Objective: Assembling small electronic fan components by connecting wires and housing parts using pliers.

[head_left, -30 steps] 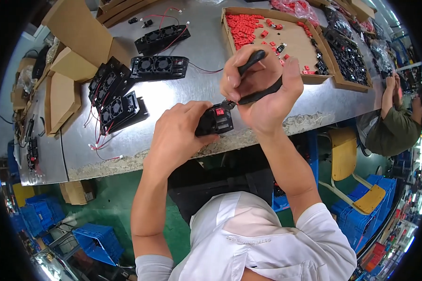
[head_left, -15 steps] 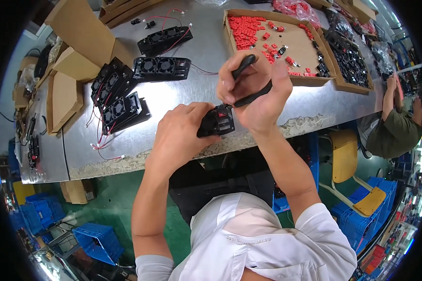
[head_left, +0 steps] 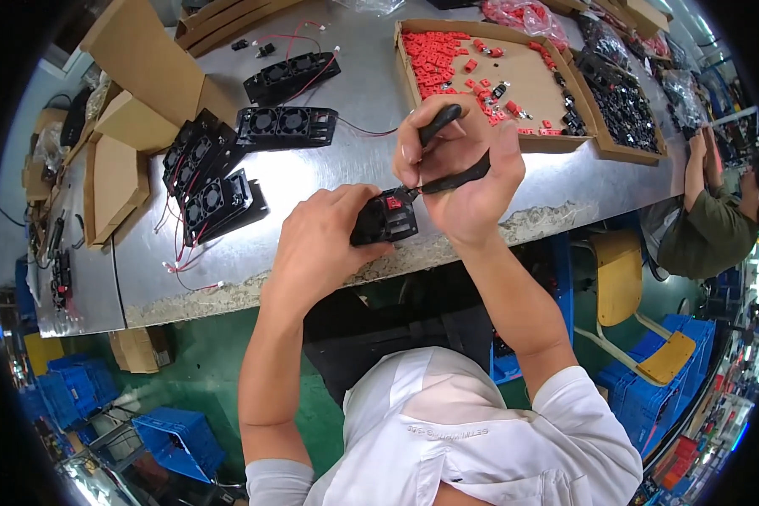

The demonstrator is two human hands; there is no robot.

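Note:
Near the bench's front edge, my left hand (head_left: 316, 244) is closed around a black plastic housing (head_left: 378, 221) with slots at its right end. A small red part (head_left: 393, 203) shows in the housing's upper face. My right hand (head_left: 464, 181) grips black-handled pliers (head_left: 457, 175), one handle by the fingers and the other across the palm. The pliers' tip meets the housing's upper right corner; fingers partly hide the jaws. Beyond my left hand lie several black fan units (head_left: 287, 125) with paired fans and thin red and black wires.
A cardboard tray (head_left: 523, 76) of red and black connectors stands at the far right, beside a box of black parts (head_left: 624, 110). Open cardboard boxes (head_left: 118, 181) stand left. Another person (head_left: 708, 219) sits at right, near a yellow chair (head_left: 617, 278). Blue crates (head_left: 177, 440) are below.
The housing has tilted a little in my left hand, and its red part shows more clearly. My right hand's grip on the pliers has shifted slightly. The view has moved a little.

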